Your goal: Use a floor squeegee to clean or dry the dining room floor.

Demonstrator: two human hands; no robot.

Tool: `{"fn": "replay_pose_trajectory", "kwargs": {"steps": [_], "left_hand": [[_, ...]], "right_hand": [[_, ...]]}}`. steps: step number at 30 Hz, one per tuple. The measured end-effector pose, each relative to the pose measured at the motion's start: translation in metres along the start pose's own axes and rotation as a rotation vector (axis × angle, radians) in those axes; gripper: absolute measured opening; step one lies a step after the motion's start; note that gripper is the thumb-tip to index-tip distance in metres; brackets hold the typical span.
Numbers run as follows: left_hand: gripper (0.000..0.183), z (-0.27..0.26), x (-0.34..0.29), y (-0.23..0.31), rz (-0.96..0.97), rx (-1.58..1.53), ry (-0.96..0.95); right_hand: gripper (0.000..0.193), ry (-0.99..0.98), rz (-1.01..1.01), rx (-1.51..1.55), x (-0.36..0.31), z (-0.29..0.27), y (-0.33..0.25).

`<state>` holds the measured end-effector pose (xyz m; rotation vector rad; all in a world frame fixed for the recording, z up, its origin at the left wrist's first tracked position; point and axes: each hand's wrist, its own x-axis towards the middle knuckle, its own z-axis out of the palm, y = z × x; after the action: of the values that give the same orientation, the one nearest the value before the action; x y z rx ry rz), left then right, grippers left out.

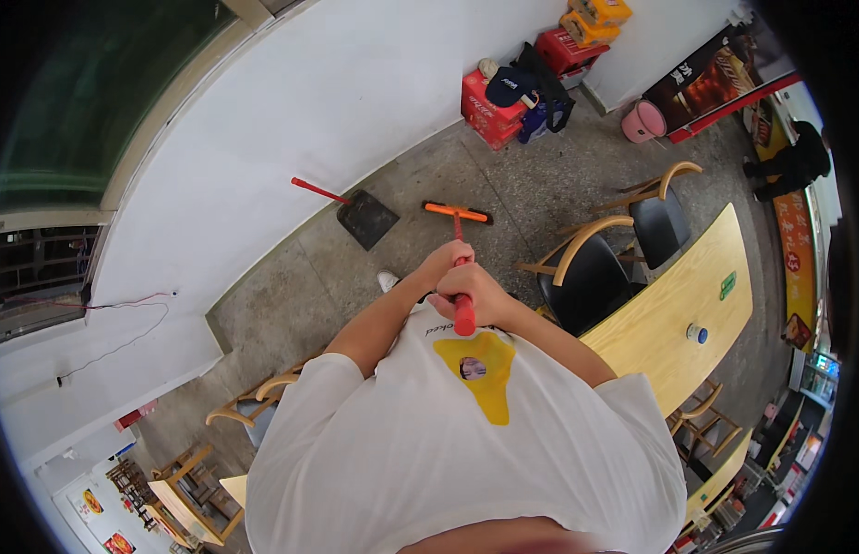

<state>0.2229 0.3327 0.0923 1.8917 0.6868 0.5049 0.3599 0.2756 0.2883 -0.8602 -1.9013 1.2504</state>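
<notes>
Both my hands are wrapped around the red handle of a broom [463,316] in front of my chest. My left hand [443,265] grips it farther down the shaft, toward the broom head. Close to the rounded handle end, my right hand [480,292] is closed on it. An orange broom head [458,212] with dark bristles rests on the floor ahead of me. To its left, apart from it, lies a black dustpan [366,220] with a red handle pointing toward the white wall.
On the right stands a light wooden table [665,319] with a small jar [696,333] on it. Black-seated chairs [586,284] stand beside it. Red boxes [492,109] with bags and a cap are against the wall, near a pink bucket [642,121]. A person [798,162] stands far right.
</notes>
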Motion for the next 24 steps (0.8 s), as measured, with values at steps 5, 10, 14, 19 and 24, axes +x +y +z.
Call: {"fn": "replay_pose_trajectory", "kwargs": {"steps": [5, 10, 14, 19, 24], "left_hand": [[0.014, -0.003, 0.003, 0.008, -0.019, -0.006, -0.019], [0.014, 0.002, 0.004, 0.007, 0.002, 0.008, -0.001], [0.013, 0.005, 0.005, 0.013, -0.003, 0.007, -0.014], [0.013, 0.016, 0.000, -0.005, 0.012, 0.008, 0.015], [0.012, 0.020, -0.003, -0.004, 0.051, 0.023, -0.003]], "right_hand": [[0.030, 0.032, -0.033, 0.023, -0.001, -0.004, 0.001], [0.029, 0.055, -0.028, 0.022, -0.006, -0.006, 0.000], [0.028, 0.070, -0.038, 0.012, -0.013, -0.005, 0.005], [0.028, 0.028, -0.044, 0.014, -0.016, -0.003, 0.003], [0.029, 0.023, -0.048, 0.006, -0.019, -0.001, -0.002]]}}
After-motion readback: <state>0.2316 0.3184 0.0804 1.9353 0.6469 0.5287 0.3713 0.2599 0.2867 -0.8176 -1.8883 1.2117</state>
